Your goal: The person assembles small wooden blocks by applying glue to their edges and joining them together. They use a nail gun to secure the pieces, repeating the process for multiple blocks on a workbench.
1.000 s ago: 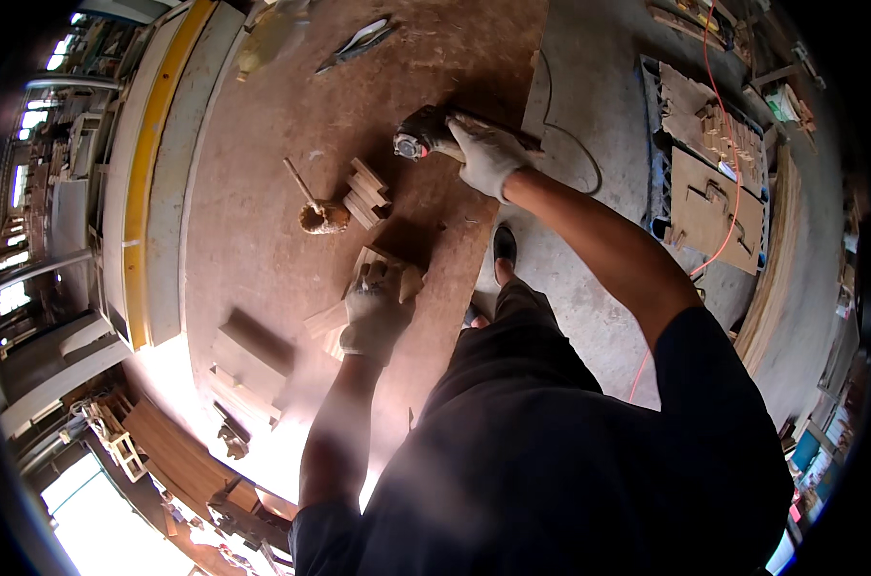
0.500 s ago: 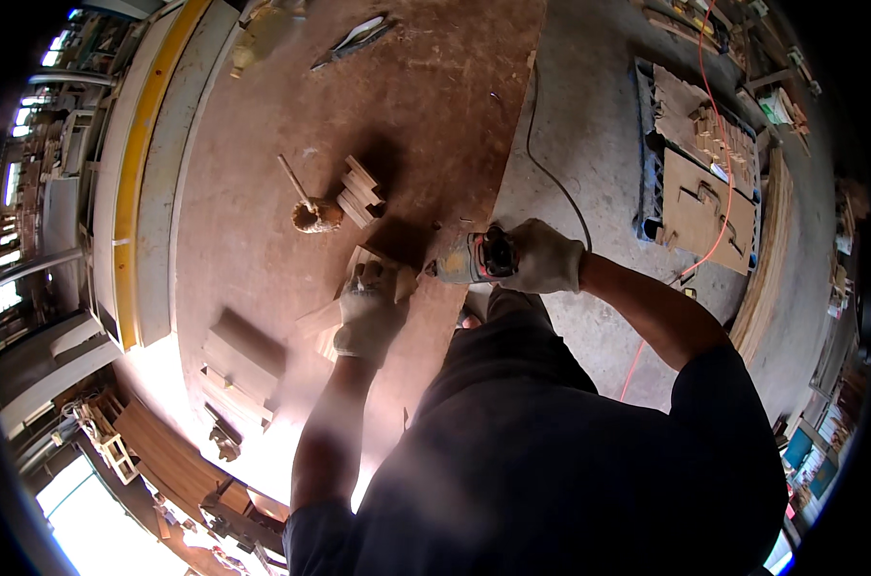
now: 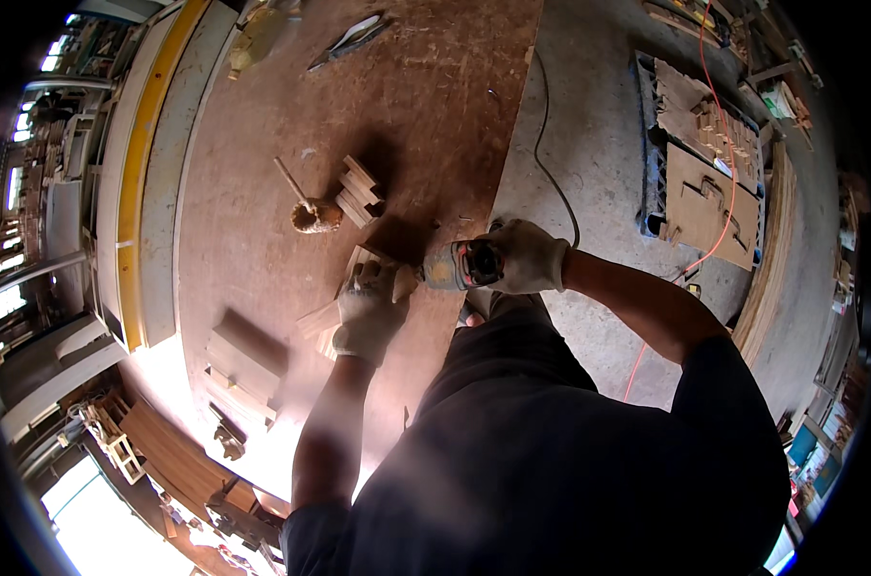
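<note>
My left hand [image 3: 368, 312], in a pale work glove, is closed over a small wooden block [image 3: 358, 257] on the brown worktable [image 3: 435, 115]. In my gloved right hand [image 3: 533, 257] is a power drill [image 3: 462, 265], its front end pointing left at the block. The tip lies close to my left fingers; whether it touches the wood is hidden. Beyond the left hand are a stack of short wooden pieces [image 3: 360, 194] and a round pot [image 3: 316, 217] with a stick [image 3: 290, 180] standing in it. More light wood strips [image 3: 318, 322] lie beside my left wrist.
Larger wooden blocks [image 3: 246, 348] and a dark metal tool [image 3: 227, 437] lie at the table's near left. A yellow beam [image 3: 128, 221] runs along the left. Rightward on the floor are a dark cord [image 3: 543, 154], an orange cord [image 3: 733, 182] and a pallet with cardboard [image 3: 709, 197].
My right hand has brought the drill left, nearer to the left hand and the block. The left hand stays in about the same place.
</note>
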A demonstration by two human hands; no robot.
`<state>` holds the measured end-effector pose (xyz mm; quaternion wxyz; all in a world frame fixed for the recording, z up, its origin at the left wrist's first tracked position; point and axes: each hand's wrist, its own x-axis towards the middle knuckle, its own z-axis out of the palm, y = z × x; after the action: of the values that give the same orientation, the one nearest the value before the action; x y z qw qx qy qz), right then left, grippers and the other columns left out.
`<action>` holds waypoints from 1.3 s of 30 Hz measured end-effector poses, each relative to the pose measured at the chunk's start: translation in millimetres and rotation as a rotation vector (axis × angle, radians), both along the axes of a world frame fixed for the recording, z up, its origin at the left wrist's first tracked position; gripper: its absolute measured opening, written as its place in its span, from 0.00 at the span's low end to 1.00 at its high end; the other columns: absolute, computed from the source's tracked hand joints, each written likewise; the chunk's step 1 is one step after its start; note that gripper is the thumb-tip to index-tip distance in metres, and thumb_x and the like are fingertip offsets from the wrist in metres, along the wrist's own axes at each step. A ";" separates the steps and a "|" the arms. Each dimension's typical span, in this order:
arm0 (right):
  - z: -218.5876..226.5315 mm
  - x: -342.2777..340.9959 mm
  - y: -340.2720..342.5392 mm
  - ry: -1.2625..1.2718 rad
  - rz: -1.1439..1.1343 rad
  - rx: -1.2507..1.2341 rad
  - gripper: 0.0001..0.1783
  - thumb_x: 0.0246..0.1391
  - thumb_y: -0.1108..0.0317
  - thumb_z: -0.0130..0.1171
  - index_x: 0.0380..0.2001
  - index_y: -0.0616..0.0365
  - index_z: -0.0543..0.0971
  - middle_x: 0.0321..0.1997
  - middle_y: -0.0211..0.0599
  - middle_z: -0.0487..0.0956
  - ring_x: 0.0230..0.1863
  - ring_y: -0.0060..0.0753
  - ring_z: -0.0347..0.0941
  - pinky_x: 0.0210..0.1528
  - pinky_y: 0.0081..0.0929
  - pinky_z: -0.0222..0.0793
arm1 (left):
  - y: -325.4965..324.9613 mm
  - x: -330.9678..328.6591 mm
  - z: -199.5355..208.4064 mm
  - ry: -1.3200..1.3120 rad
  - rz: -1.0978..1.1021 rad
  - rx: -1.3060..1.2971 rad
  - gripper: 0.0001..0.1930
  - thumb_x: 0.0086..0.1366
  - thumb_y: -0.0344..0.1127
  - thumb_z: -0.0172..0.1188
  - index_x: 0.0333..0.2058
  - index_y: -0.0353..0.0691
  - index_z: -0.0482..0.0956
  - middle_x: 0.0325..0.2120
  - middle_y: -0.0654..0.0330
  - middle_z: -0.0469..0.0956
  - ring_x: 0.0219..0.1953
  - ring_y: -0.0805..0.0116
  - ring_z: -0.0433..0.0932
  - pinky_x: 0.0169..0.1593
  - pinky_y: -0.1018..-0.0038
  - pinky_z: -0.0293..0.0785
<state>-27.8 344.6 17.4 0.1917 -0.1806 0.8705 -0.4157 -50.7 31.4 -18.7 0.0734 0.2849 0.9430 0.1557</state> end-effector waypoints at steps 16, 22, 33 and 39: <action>-1.1 -0.9 -6.7 -0.026 -0.003 0.002 0.15 0.53 0.62 0.70 0.45 0.48 0.85 0.36 0.41 0.88 0.41 0.51 0.85 0.49 0.45 0.78 | 4.4 1.7 3.7 0.081 0.022 0.034 0.16 0.57 0.38 0.71 0.45 0.43 0.87 0.41 0.52 0.84 0.47 0.48 0.82 0.50 0.53 0.83; 2.3 -2.5 -6.6 -0.034 0.002 0.001 0.15 0.54 0.61 0.69 0.45 0.48 0.85 0.36 0.41 0.88 0.41 0.52 0.84 0.49 0.46 0.77 | 5.0 0.8 6.8 0.024 0.033 0.002 0.17 0.58 0.38 0.71 0.46 0.44 0.87 0.43 0.52 0.84 0.48 0.49 0.82 0.52 0.53 0.82; -1.4 -3.1 -7.2 -0.002 0.008 0.013 0.15 0.53 0.61 0.70 0.44 0.48 0.85 0.36 0.40 0.88 0.41 0.51 0.84 0.51 0.46 0.77 | 7.6 0.1 12.3 -0.030 0.044 0.004 0.15 0.62 0.39 0.69 0.48 0.46 0.87 0.44 0.52 0.84 0.50 0.47 0.81 0.53 0.52 0.81; -4.0 -1.7 -7.0 -0.001 0.019 0.041 0.14 0.53 0.61 0.70 0.44 0.49 0.85 0.37 0.41 0.88 0.42 0.51 0.84 0.52 0.45 0.77 | 3.4 1.0 6.1 -0.005 0.029 0.005 0.18 0.60 0.39 0.70 0.49 0.44 0.86 0.44 0.52 0.84 0.50 0.47 0.81 0.53 0.51 0.80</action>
<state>-29.5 337.5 13.4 0.1997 -0.1846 0.8771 -0.3959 -49.7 34.8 -12.6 0.0728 0.2707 0.9465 0.1601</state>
